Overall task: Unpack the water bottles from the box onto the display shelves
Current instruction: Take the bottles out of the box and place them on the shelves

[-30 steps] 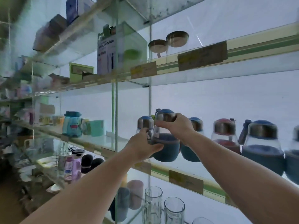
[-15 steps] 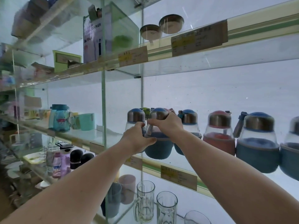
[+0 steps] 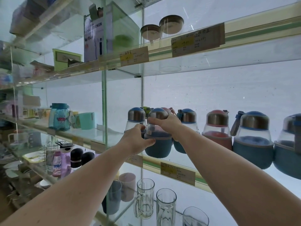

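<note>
Bottle (image 3: pixel 158 141) is gripped by both hands, left hand (image 3: pixel 136 141) on its sleeve, right hand (image 3: pixel 166 123) round its cap, so best lowered level onto the shelf (image 3: pixel 114 139), clear of neighbouring bottles (image 3: pixel 217 128).

brushed-metal bottle cap (image 3: pixel 158 113), glass shelf (image 3: pixel 97 136)

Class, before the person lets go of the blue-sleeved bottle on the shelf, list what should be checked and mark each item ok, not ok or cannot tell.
1. Left hand grips the sleeve of the held bottle: ok.
2. Right hand holds its neck below the steel cap: ok.
3. Bottle stands upright: ok.
4. Base fully on the glass shelf, not over the front edge: cannot tell; it sits very near the edge.
5. Gap to the blue-capped neighbour bottle behind on the left: cannot tell, the hand hides it.
6. Red-sleeved bottle to the right stands apart, undisturbed: ok.
</note>
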